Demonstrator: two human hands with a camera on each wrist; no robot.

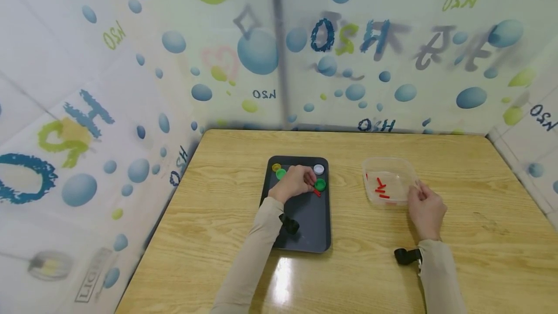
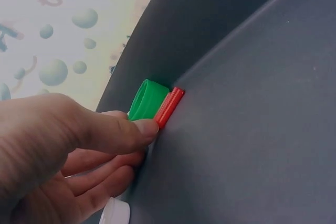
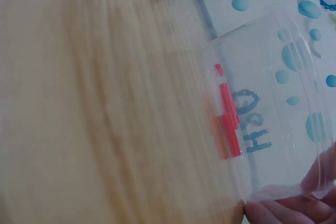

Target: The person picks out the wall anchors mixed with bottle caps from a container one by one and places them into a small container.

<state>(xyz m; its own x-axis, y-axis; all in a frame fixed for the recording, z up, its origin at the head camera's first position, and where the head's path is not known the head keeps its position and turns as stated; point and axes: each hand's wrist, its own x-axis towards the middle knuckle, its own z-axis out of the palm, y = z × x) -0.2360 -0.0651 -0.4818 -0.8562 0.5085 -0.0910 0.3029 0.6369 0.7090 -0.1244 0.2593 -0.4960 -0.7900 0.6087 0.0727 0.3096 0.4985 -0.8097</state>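
Observation:
In the head view my left hand [image 1: 293,184] is low over the upper part of a dark grey tray [image 1: 305,236]. Its thumb and fingers pinch the near end of a short red stick [image 2: 167,109], beside a second red stick. Both lie right alongside a green bottle cap [image 2: 151,100] near the tray's wall. A white cap [image 1: 318,169] sits farther up, in the tray's corner. To the right, my right hand [image 1: 426,210] grips the near right rim of a clear plastic container [image 1: 392,162]. Several red sticks [image 1: 380,186] lie inside it.
A light green cap [image 1: 281,174] and a yellow cap [image 1: 276,166] stand at the tray's upper left. Tray and container rest on a wooden table [image 1: 348,275]. Behind the table's far edge hangs a printed curtain [image 1: 261,105].

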